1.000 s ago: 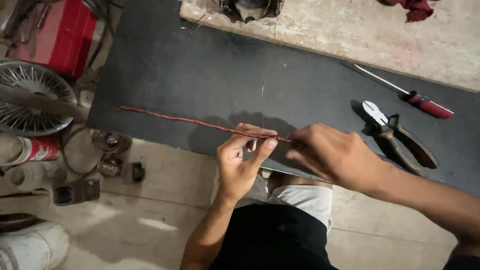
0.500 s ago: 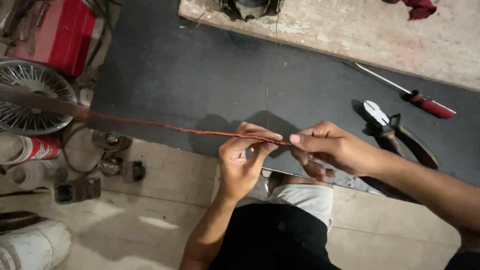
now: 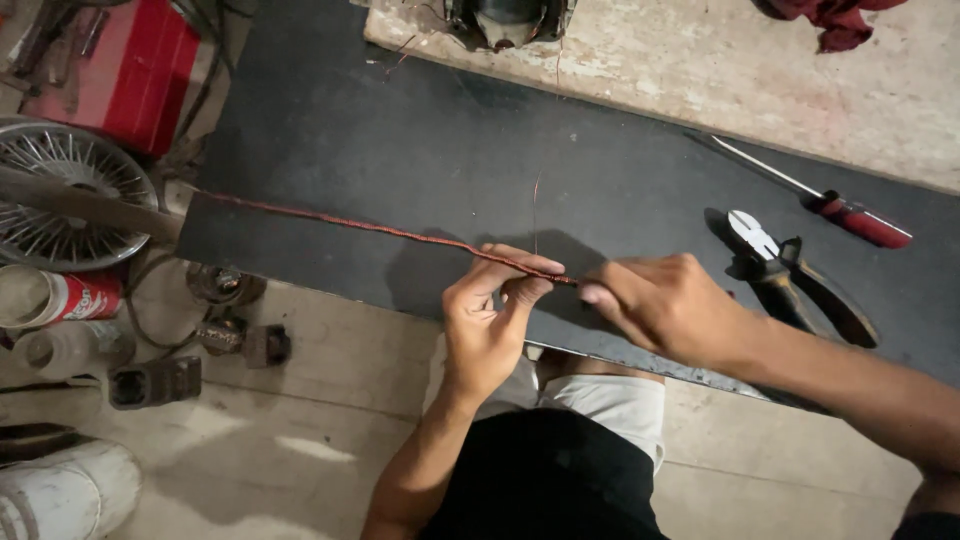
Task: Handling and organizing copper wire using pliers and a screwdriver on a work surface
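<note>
A long thin bundle of copper-red wire (image 3: 360, 227) stretches leftward over a dark mat (image 3: 420, 150). My left hand (image 3: 490, 320) pinches the bundle near its right end between thumb and fingers. Just to the right, my right hand (image 3: 665, 305) grips the same bundle's end, fingers closed around it. The two hands are almost touching. A single fine strand of wire (image 3: 535, 200) rises from the bundle toward the back.
Cutting pliers (image 3: 790, 275) and a red-handled screwdriver (image 3: 820, 200) lie on the mat at the right. A motor part (image 3: 505, 18) sits on the pale board at the back. A spoked wheel (image 3: 65, 190), red box (image 3: 120, 70), cans and small parts crowd the left floor.
The wire bundle has slid leftward through my hands, its far end now past the mat's left edge. My right hand has moved closer to the left hand.
</note>
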